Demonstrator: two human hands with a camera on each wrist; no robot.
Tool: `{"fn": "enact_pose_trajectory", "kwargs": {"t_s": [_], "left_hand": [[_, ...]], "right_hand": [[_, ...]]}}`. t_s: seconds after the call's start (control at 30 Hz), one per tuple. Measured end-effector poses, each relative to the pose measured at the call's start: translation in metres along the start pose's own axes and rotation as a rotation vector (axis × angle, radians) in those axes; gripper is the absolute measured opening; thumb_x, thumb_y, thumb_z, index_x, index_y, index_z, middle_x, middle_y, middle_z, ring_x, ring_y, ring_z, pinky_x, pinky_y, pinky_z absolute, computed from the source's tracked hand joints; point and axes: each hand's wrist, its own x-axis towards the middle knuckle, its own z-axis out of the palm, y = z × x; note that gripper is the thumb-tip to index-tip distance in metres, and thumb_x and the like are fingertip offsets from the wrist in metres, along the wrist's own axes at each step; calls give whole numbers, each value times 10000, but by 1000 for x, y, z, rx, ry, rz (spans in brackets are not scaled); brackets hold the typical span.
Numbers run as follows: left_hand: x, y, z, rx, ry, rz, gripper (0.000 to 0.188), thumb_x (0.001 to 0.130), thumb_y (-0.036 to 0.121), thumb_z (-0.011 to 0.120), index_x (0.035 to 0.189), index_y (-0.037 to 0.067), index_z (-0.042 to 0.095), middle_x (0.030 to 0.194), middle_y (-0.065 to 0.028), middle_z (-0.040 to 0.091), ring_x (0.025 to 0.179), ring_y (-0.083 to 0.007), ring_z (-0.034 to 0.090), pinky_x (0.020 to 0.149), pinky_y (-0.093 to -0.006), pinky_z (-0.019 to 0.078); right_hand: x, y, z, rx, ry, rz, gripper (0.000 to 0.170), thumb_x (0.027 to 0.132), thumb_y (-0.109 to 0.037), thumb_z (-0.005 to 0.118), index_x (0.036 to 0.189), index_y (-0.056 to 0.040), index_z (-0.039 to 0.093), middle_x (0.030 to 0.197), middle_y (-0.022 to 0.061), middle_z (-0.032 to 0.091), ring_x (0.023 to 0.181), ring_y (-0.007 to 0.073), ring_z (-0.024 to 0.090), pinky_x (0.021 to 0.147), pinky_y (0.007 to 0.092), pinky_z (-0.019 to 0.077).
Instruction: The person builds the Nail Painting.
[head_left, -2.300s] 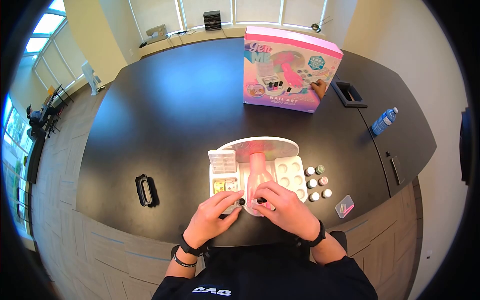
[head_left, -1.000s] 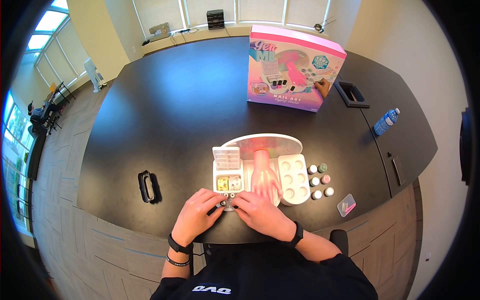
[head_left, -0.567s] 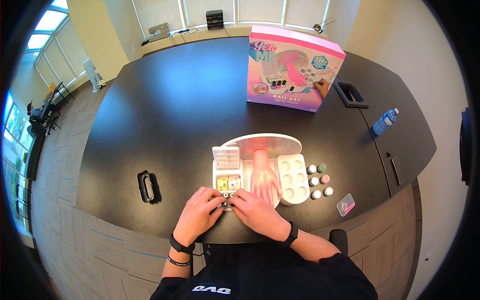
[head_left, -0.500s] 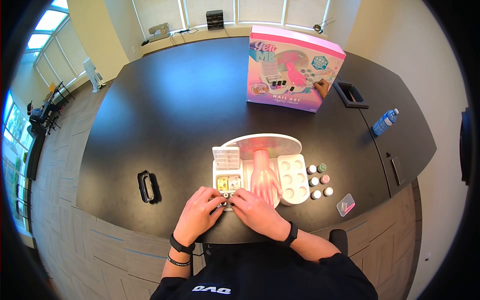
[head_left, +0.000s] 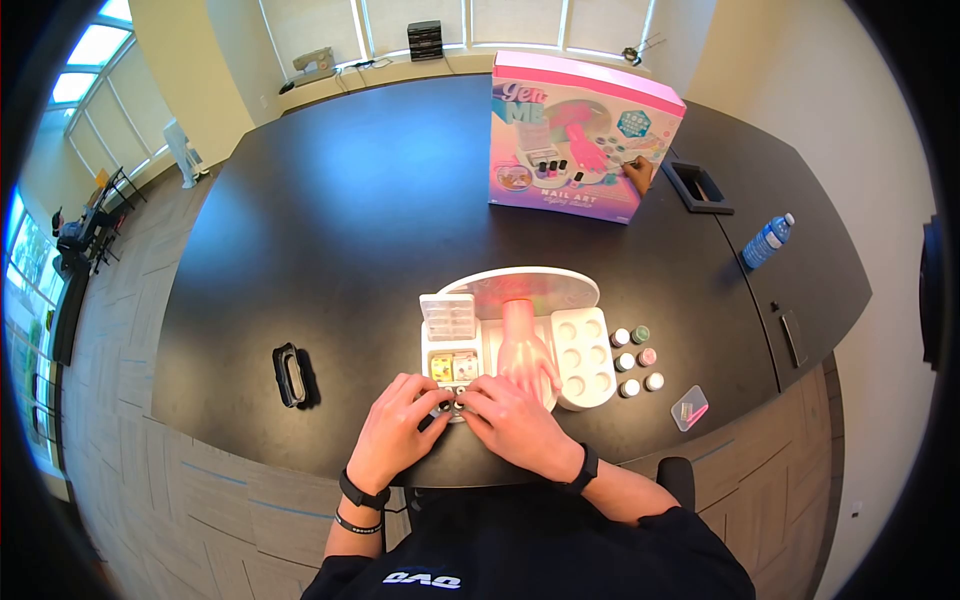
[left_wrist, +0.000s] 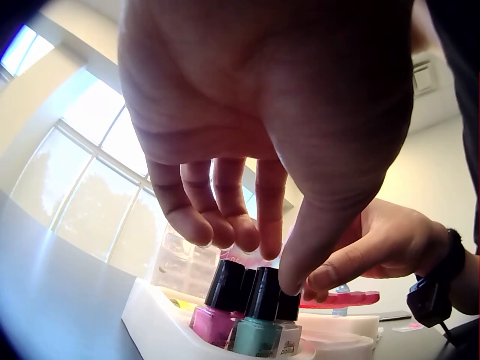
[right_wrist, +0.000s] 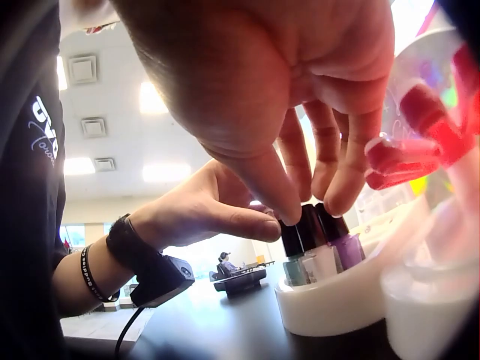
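Observation:
My left hand [head_left: 392,428] and right hand [head_left: 522,428] meet over the front left corner of a white nail art station [head_left: 424,352]. Black-capped nail polish bottles stand together there: a teal one [left_wrist: 257,337], a pink-purple one [left_wrist: 213,324] and a clear one [right_wrist: 322,262], with another cap partly hidden behind. Left thumb and fingers pinch the black cap of the teal bottle. The right thumb and fingertips pinch the cap of the clear bottle. A pink model hand [head_left: 522,352] lies in the station's middle, right beside my right fingers.
Right of the station's round-welled tray [head_left: 583,385] stand several small pots [head_left: 624,362] and a clear case [head_left: 690,409]. A black strap-like item [head_left: 290,375] lies left. Behind are the pink box [head_left: 570,140] and a water bottle [head_left: 768,242].
Both hands, each holding a black-capped bottle in front of the model hand, have moved left to the station's front left corner. Over the last half second they stay nearly still there.

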Motion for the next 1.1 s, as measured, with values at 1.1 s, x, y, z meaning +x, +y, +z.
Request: {"fn": "enact_pose_trajectory", "kwargs": {"t_s": [1.1], "left_hand": [[12,17,11,-18,203,83,288,839,45,869,1104,39,758,1135,-107,715,1059,-339,698,910,-437,583]], "right_hand": [[-47,109,-149,-420,282,367,146,889,-81,784,1035,-71,780,1016,76,743,963,321,680,831,438,569]]}}
